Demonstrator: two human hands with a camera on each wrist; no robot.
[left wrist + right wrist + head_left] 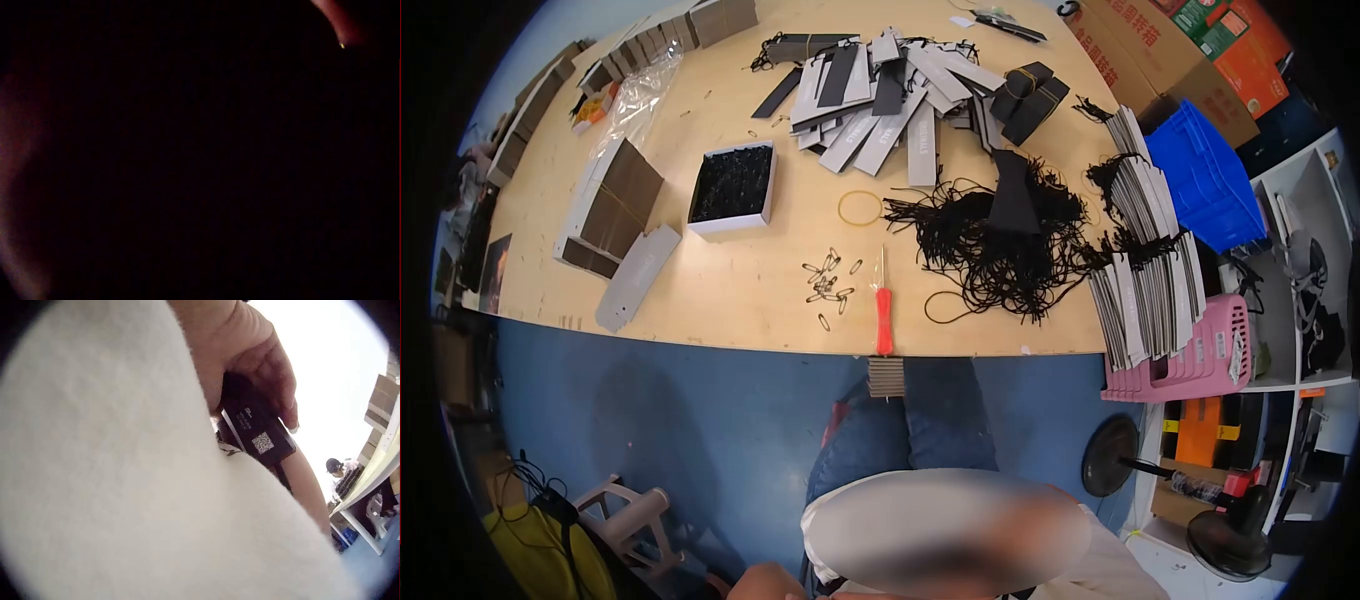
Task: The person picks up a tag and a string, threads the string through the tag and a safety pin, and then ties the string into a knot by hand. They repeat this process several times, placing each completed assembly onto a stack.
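Note:
In the right wrist view my right hand grips a small black box-shaped device with a QR code and fine print on it. Its fingers curl over the upper end of the device, which lies against a bare forearm. White fuzzy cloth fills the left and lower part of that view. The left wrist view is almost black, with dim skin at its top right corner and left edge; the left hand's pose is hidden there. A blurred patch covers the lap area in the head view.
On the wooden table lie a red-handled awl, several small metal pins, a white box of black pieces, a tangle of black cords and heaped grey tags. Blue and pink baskets stand right.

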